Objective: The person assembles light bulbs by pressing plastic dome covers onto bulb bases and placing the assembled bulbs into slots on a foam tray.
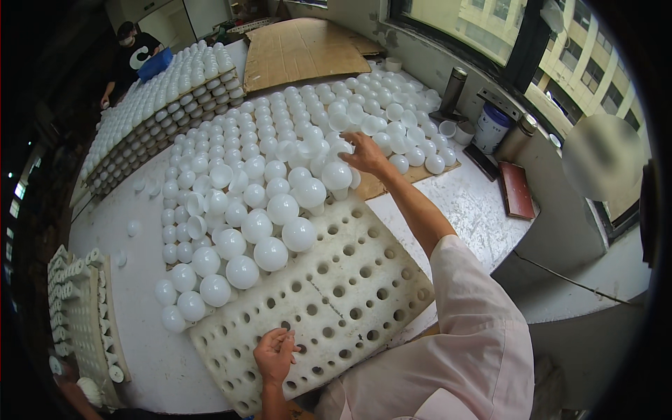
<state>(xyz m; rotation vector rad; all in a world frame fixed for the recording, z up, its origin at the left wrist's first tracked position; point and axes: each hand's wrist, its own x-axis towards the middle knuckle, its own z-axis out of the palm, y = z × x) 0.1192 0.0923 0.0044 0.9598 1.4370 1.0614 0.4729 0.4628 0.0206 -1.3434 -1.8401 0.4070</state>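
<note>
In the head view, glossy white globes are seen standing in rows along the far part of a pale board. They are round, smooth and opaque, with bright window reflections on their tops; a narrow neck is shown under some at the far right corner. The nearer part of the board is left bare, pierced by round holes of larger and smaller size. Behind the globes, smaller white covers are packed closely on the table, a few of them turned so that their hollow insides are shown.

The right hand is stretched out to the globes and covers beyond the board's far right corner, with its fingers bent; whether one is grasped cannot be told. The left hand is held over the bare holes, fingers curled toward the thumb, and whether anything is pinched there cannot be told.

Printing is carried by a white tub with a blue lid, but it is too small to be read. A curved white mark is borne on a co-worker's dark shirt.
</note>
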